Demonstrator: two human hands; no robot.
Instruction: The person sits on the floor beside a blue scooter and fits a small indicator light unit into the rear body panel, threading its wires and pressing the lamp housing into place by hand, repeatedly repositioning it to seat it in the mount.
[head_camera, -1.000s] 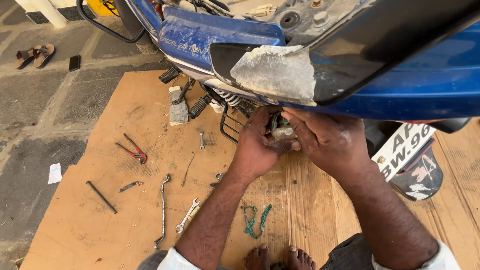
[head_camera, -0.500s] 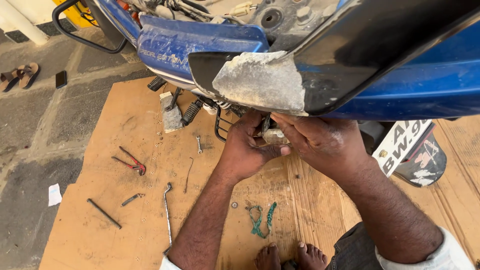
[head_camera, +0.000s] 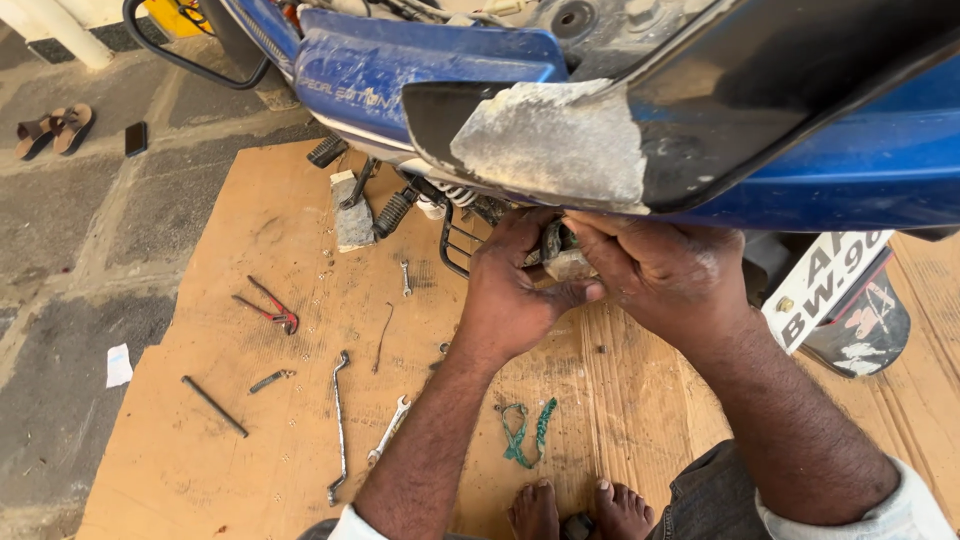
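Small grimy part (head_camera: 566, 256) held under the blue motorcycle's tail (head_camera: 800, 150).
Left hand (head_camera: 515, 290) and right hand (head_camera: 660, 275) both curl fingers closed around it; pliers (head_camera: 272, 308) and spanners (head_camera: 388, 430) lie on cardboard (head_camera: 240, 400) nearby.

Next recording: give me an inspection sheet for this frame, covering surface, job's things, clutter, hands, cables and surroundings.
Surface: cardboard sheet laid on stone paving, scuffed and stained.
Job's things: small grimy part held between both hands beneath the blue motorcycle; its kind cannot be told.
Clutter: red-handled pliers, long bent wrench, open-end spanner, small spanner, dark rod, green cord, all on the cardboard.
Hands: left hand and right hand both closed around the part.
Cables: nothing seen clearly; a thin wire lies on the cardboard.
Surroundings: sandals and a dark phone-like slab on the paving; the person's bare feet at the bottom edge.
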